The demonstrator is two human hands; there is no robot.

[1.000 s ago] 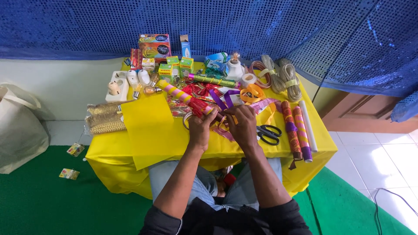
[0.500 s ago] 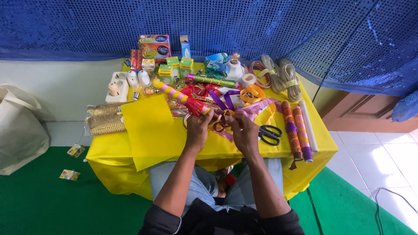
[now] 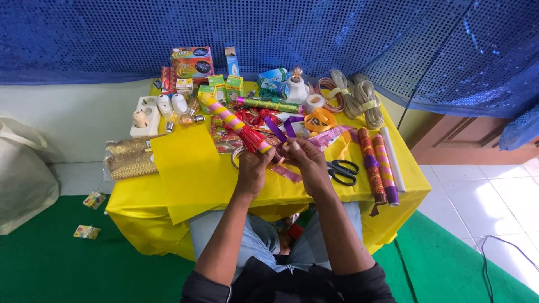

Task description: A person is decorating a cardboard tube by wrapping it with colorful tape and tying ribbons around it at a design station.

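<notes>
My left hand (image 3: 254,168) grips the lower end of a wrapped stick (image 3: 233,122) striped yellow and pink, with a red fringed band near my fingers; it slants up and to the left over the yellow table (image 3: 292,193). My right hand (image 3: 306,160) is close beside it, fingers pinched on a pink patterned ribbon (image 3: 331,136) that trails to the right. A purple ribbon (image 3: 276,129) lies just beyond my fingertips. Black scissors (image 3: 343,170) rest to the right of my right hand.
A yellow paper sheet (image 3: 188,168) lies left of my hands, gold trim (image 3: 126,159) beyond it. Light bulbs, small boxes, a white socket strip (image 3: 143,115) and coiled cord (image 3: 359,100) line the back. Wrapped sticks (image 3: 377,165) lie at the right. A white bag (image 3: 22,179) sits on the floor.
My hands have drawn slightly nearer to me and closer together. The striped stick tilts a little steeper in my left hand.
</notes>
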